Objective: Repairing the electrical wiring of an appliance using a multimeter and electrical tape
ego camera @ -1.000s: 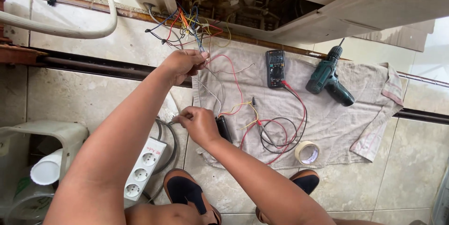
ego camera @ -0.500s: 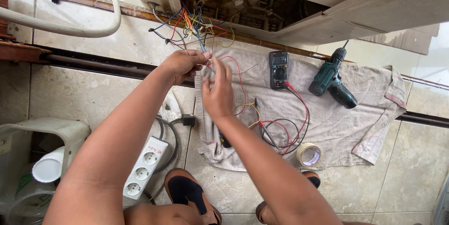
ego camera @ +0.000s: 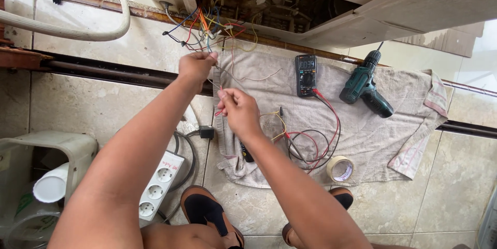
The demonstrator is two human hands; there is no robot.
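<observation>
My left hand [ego camera: 196, 67]: pinched on wire bundle [ego camera: 207, 31], bundle running up-away toward open unit. My right hand [ego camera: 239, 110]: closed on thin red wire [ego camera: 220, 112], just below-right, nearer cloth [ego camera: 393, 125].

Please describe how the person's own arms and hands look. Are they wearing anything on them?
Both arms are bare from the upper arm down to the fingers: no sleeves show in this view. The left hand and the right hand have no gloves. I can see no watch, bracelet or ring on the wrists or fingers. The forearms are long and slim, with no cables or markings on them.
</observation>
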